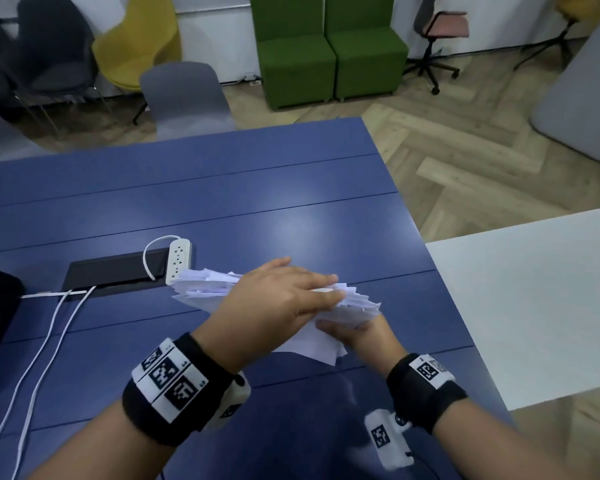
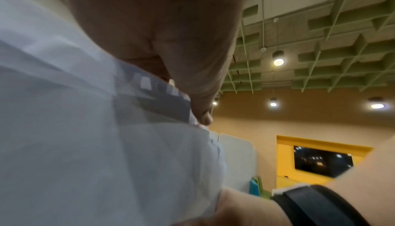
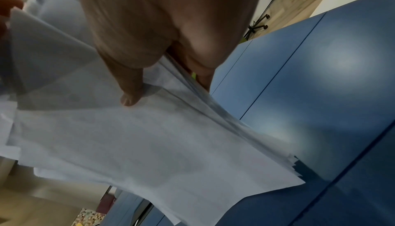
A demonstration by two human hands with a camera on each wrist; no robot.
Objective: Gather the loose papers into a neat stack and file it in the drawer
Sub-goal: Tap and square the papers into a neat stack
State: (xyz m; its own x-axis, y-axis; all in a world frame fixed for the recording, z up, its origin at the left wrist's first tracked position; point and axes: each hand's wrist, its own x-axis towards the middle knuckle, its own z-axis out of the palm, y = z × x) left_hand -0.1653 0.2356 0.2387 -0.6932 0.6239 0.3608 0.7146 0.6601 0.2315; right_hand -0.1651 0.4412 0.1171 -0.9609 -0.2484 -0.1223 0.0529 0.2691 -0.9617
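Note:
An uneven stack of white papers (image 1: 205,285) stands tilted on the blue table (image 1: 257,202), its low corner touching the top. My left hand (image 1: 312,292) lies across the stack's upper edge with fingers stretched out and thumb raised clear. My right hand (image 1: 354,332) pinches the stack from the near right side. In the right wrist view its thumb (image 3: 130,97) presses the front sheet (image 3: 149,145) and its fingers (image 3: 203,70) are behind. The left wrist view shows the papers (image 2: 85,145) against my palm. No drawer is in view.
A white power strip (image 1: 178,259) and a black cable hatch (image 1: 115,271) lie just left of the papers, with white cables (image 1: 49,334) running toward me. A white table (image 1: 534,306) adjoins on the right. A grey chair (image 1: 187,98) stands at the far edge.

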